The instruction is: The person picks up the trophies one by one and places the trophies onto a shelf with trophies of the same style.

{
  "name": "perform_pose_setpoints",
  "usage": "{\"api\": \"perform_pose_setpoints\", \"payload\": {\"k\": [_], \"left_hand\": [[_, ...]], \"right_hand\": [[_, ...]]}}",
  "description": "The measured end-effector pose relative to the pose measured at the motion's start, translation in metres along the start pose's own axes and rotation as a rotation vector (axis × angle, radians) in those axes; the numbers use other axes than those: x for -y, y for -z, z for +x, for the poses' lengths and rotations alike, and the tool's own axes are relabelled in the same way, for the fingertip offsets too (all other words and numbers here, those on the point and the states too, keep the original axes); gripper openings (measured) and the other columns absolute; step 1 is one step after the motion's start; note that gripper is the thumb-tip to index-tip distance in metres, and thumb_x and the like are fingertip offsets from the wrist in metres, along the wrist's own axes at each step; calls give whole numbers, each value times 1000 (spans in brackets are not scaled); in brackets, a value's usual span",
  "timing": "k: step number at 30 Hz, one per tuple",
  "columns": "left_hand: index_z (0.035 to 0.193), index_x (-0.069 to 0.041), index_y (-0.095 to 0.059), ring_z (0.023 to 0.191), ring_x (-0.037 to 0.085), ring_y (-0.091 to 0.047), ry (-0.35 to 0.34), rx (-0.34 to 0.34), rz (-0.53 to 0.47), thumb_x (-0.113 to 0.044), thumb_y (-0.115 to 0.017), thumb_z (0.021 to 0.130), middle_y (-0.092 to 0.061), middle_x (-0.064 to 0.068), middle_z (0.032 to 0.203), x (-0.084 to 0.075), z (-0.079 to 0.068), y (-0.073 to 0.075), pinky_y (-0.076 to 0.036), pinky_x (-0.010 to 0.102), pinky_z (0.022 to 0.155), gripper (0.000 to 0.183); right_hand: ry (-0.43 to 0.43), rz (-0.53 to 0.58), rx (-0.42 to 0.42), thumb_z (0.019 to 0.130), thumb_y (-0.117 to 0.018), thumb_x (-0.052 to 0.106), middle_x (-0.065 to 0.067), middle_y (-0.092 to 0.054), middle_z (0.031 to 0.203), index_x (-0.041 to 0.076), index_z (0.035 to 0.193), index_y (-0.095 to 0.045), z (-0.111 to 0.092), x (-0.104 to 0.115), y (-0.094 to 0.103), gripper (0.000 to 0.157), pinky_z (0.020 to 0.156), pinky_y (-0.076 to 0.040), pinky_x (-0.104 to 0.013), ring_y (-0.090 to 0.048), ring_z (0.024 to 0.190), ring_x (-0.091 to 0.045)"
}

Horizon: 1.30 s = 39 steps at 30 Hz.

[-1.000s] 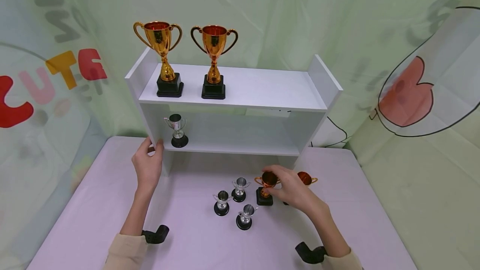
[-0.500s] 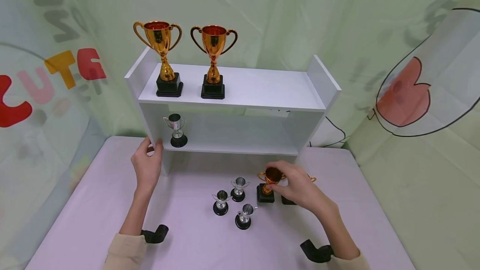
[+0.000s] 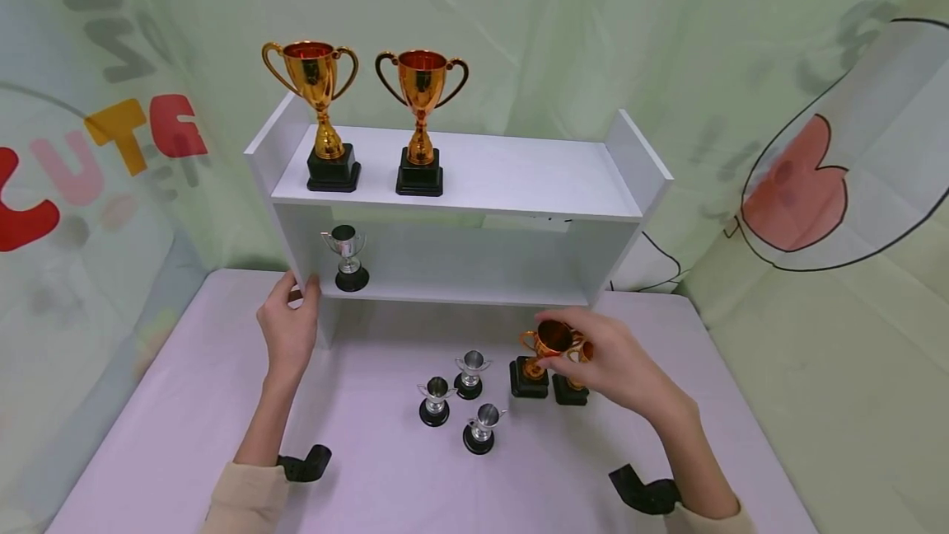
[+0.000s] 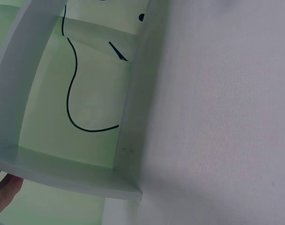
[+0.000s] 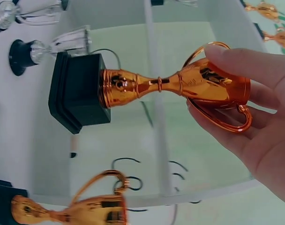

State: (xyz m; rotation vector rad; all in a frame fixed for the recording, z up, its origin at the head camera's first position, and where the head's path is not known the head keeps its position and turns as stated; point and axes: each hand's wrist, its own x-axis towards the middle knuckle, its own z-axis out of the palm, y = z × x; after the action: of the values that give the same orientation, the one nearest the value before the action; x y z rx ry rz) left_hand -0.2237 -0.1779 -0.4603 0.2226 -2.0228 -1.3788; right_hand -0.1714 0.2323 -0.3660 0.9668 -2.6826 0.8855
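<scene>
Just before the right end of the white shelf [image 3: 519, 171], a gold trophy [image 5: 206, 84] is pinched by the right hand [image 3: 604, 357], the thumb on one side of its cup and the fingers on the other. Its surface is smooth and shines like a mirror; it has a narrow waist, two curved handles and a square black base with stepped edges. The trophy is to the left of the right palm, and its base is free below the fingers; whether this base touches the pale cloth [image 3: 385, 484], I cannot tell. A second gold trophy [image 3: 571, 392] stands just beside it, partly hidden by the same hand. Well apart from both, the left hand [image 3: 289, 328] grips the left side of the shelf. Three small silver cups [image 3: 437, 386] with round black bases stand on the finely woven cloth, between the hands but nearer to the right one. One more silver cup [image 3: 345, 245] stands on the middle board, and two other gold trophies [image 3: 420, 85] on the flat top board.
</scene>
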Motion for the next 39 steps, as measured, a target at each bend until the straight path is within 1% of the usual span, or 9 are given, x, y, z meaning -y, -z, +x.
{"api": "perform_pose_setpoints", "payload": {"k": [6,8,11,17,21,25,29,32,39], "left_hand": [[123,-6,-73,85,20,-63,17,-8,19,-13,-62,99,-75,16,115,-1,0,0,-44,4,63,27],[122,-5,-73,85,20,-63,16,-7,18,-13,-63,99,-75,15,115,-1,0,0,-44,4,63,26],[121,-5,-73,84,20,-63,14,-9,16,-12,-63,99,-76,15,114,-1,0,-1,-44,4,63,26],[124,-5,-73,86,24,-65,1,-8,-8,-12,-62,99,-75,17,115,0,0,-1,-44,3,64,28],[124,-4,-73,86,27,-65,-8,-13,-13,-12,-62,99,-75,17,115,0,0,-1,-44,3,63,28],[121,-4,-74,85,26,-65,-12,-20,-8,-11,-63,98,-76,17,114,0,0,0,-44,3,63,26],[120,-5,-74,82,19,-63,-11,-25,4,-11,-63,98,-76,16,113,-1,0,-1,-44,3,63,26],[120,-5,-74,81,16,-63,-12,-26,8,-11,-63,98,-76,15,114,-1,0,-1,-44,4,63,25],[120,-4,-74,85,26,-65,-16,-23,-10,-11,-62,98,-76,16,115,0,1,-1,-44,3,63,26]], "right_hand": [[38,12,-14,80,-87,5,-1,-73,109,10,129,-66,2,10,16,54,64,-56,-24,-67,88,-11],[47,13,-19,80,-87,5,1,-73,107,11,129,-66,3,14,21,54,63,-56,-23,-66,87,-9],[88,9,-32,77,-88,4,2,-73,107,12,129,-67,5,19,30,56,64,-56,-23,-65,86,-7],[212,1,-36,71,-90,-2,4,-74,106,10,130,-66,16,31,49,65,76,-55,-18,-67,88,-6],[278,2,-39,72,-91,0,4,-75,106,9,128,-67,25,40,62,62,81,-54,-14,-68,88,-7],[293,-5,-25,73,-90,2,4,-74,106,10,127,-68,32,49,75,60,82,-54,-13,-67,89,-6],[284,4,-1,71,-89,-4,5,-74,107,10,128,-68,40,57,86,63,83,-54,-13,-66,89,-5],[285,28,19,72,-88,-6,7,-73,104,9,129,-67,47,62,94,63,84,-54,-13,-65,88,-4],[306,45,51,74,-87,-6,6,-72,110,9,130,-68,67,78,110,61,87,-52,-13,-65,92,-4]]}}
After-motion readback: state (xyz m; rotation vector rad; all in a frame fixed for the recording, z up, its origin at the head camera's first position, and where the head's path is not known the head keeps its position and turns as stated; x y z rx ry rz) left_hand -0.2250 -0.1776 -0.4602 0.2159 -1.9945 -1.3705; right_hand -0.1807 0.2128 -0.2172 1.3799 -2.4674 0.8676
